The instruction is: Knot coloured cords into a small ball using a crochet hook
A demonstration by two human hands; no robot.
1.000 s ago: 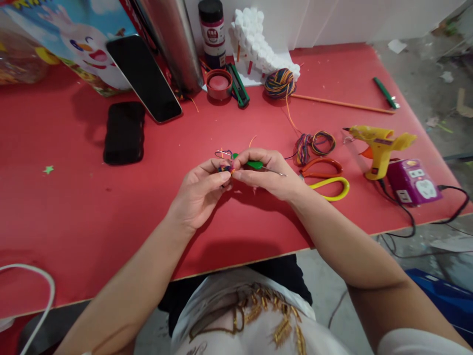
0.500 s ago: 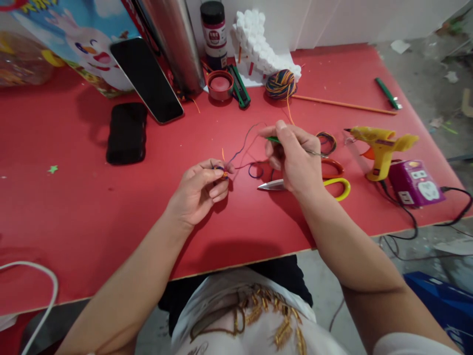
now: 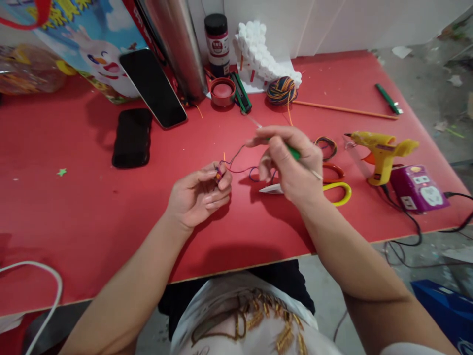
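Between the thumb and fingers of my left hand [image 3: 197, 195] is a small crochet piece [image 3: 218, 174] in dark and orange yarn, largely covered by the fingertips. A thin yarn strand [image 3: 242, 171] runs from it toward my right hand [image 3: 295, 165]. That hand is closed on a crochet hook with a green grip [image 3: 294, 152]; its thin end, blurred, points up and left. Beneath the right hand lies a pair of scissors [image 3: 342, 193] with a yellow and a red handle loop. A small coil of yarn [image 3: 325, 148] rests just beyond the scissors.
Farther back on the red table [image 3: 148, 236] are a multicoloured yarn ball [image 3: 281, 90], an orange stick [image 3: 347, 110], a green cutter [image 3: 241, 93] and a white model [image 3: 254, 49]. A yellow glue gun [image 3: 384, 148] and purple power box [image 3: 417, 187] stand right. Two phones [image 3: 153, 88] lie left.
My left hand has turned, its fingers now more open to view around the crochet piece. The hook has tilted in my right hand, its thin end now toward the upper left.
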